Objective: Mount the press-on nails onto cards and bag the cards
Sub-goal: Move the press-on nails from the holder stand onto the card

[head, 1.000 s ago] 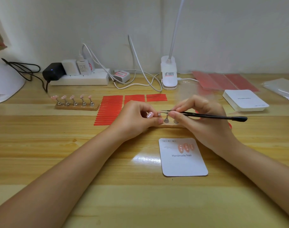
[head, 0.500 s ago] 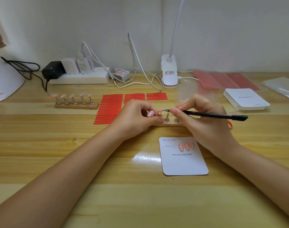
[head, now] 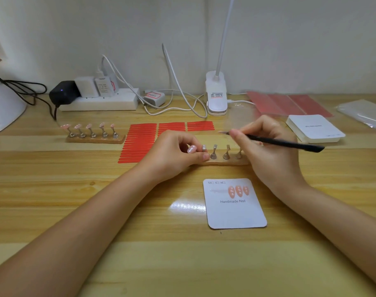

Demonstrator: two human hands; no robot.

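Head view: left hand [head: 174, 155] pinched stand base [head: 223, 161] on counter [head: 97, 200]; right hand [head: 268, 151] gripped black tweezers [head: 279, 142], tip raised. Card [head: 236, 213] bore three nails [head: 238, 190].

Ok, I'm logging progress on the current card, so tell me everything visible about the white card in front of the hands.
The white card lies flat on the wooden table, slightly turned, corners rounded. It looks like thin card stock. It reads "Handmade Nail", with small size boxes along the top edge. Three pink press-on nails sit in a row above the text, right of centre. Neither hand touches it.
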